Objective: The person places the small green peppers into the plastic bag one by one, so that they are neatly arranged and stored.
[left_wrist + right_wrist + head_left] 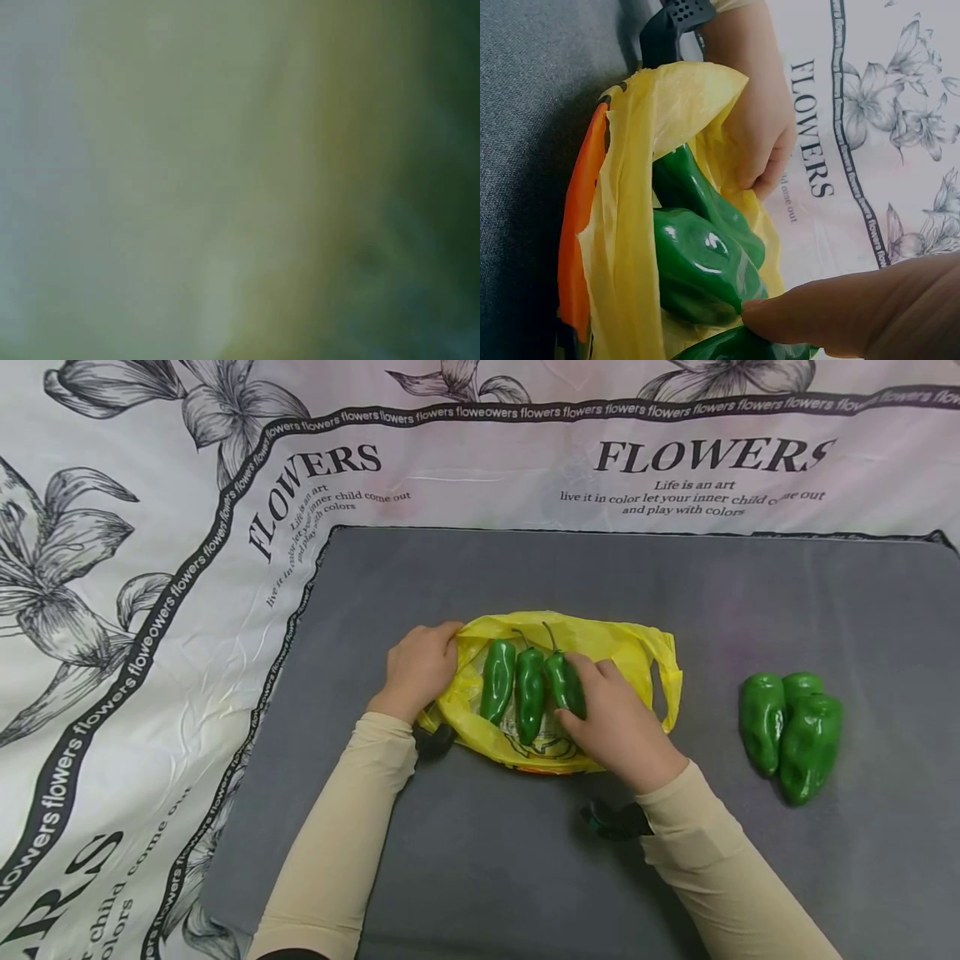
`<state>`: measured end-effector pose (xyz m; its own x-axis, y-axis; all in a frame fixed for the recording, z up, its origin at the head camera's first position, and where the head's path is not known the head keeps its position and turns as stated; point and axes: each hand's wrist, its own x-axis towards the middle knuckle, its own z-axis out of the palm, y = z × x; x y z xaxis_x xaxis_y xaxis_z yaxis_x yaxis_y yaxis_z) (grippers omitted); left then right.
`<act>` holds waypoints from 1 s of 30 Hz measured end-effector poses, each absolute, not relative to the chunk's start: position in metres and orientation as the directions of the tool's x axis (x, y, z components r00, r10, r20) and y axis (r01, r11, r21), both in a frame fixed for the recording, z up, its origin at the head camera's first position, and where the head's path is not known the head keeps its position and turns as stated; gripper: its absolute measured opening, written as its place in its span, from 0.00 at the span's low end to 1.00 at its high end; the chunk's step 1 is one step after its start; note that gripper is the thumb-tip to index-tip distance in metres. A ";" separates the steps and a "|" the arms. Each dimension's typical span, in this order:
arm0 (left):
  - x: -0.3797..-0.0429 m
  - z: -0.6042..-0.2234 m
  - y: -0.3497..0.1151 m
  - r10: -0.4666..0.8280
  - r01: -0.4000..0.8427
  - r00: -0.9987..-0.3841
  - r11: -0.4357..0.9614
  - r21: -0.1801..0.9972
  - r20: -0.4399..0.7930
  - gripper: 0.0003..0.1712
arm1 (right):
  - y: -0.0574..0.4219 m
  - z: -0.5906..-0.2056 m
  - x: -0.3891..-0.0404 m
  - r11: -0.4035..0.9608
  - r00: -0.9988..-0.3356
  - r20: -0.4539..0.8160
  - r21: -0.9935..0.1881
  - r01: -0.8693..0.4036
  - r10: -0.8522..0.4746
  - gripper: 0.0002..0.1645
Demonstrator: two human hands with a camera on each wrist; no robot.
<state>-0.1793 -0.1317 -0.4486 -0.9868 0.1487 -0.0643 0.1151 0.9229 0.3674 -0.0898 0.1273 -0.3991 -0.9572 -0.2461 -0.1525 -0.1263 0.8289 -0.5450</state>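
A yellow plastic bag (pixel 615 645) lies on the grey cloth with its mouth spread. My left hand (pixel 422 667) grips the bag's left rim; in the right wrist view its fingers curl over the edge. Inside the bag, two long green peppers lie side by side, a left one (pixel 497 681) and a middle one (pixel 530 695). To their right, my right hand (pixel 624 718) holds a third green pepper (pixel 562 681) between thumb and fingers, partly covering it. The left wrist view is only a blur of yellow and green.
Three wider green peppers (pixel 811 747) sit clustered on the grey cloth (pixel 750 602) at the right. A white border printed with flowers and lettering (pixel 480 468) runs along the back and left. Dark wrist cameras (pixel 617 821) hang under the wrists.
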 end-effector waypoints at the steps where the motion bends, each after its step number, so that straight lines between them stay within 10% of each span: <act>1: -0.179 -0.449 -0.132 0.149 0.116 -0.987 0.922 0.370 -0.064 0.25 | 0.127 -0.399 -0.090 0.829 -0.957 -0.152 -0.544 -0.127 -0.246 0.45; 30: -0.181 -0.451 -0.132 0.157 0.133 -0.987 0.917 0.376 -0.035 0.25 | 0.126 -0.409 -0.102 0.843 -0.949 -0.194 -0.526 -0.113 -0.248 0.45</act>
